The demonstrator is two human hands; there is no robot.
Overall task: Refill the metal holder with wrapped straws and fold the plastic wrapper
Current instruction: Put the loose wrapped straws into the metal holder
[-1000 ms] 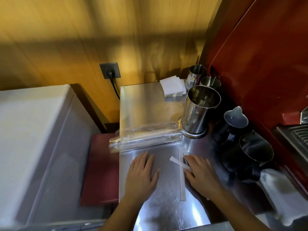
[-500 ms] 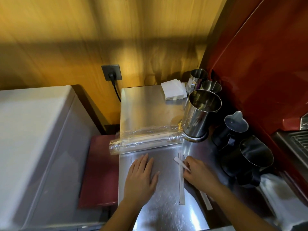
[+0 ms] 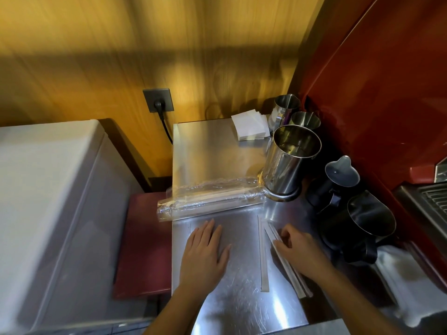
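Note:
The tall metal holder (image 3: 287, 163) stands upright on the steel counter (image 3: 217, 146), and I see no straws in it. A clear plastic wrapper (image 3: 208, 199) with several wrapped straws inside lies across the counter just left of the holder's base. One wrapped straw (image 3: 263, 257) lies lengthwise on the counter between my hands. My left hand (image 3: 205, 252) rests flat on the steel, fingers spread. My right hand (image 3: 298, 247) is curled over two more wrapped straws (image 3: 285, 259) that run diagonally beneath it.
Two small steel cups (image 3: 304, 118) and a stack of white napkins (image 3: 250, 126) sit at the back. Black pitchers (image 3: 362, 221) and a white cloth (image 3: 396, 269) crowd the right. A white appliance (image 3: 48, 209) stands left, beyond a dark red surface (image 3: 145, 243).
My right hand has shifted slightly right and turned the two straws under it into a steeper diagonal. The left hand stays flat. The view has pulled up a little.

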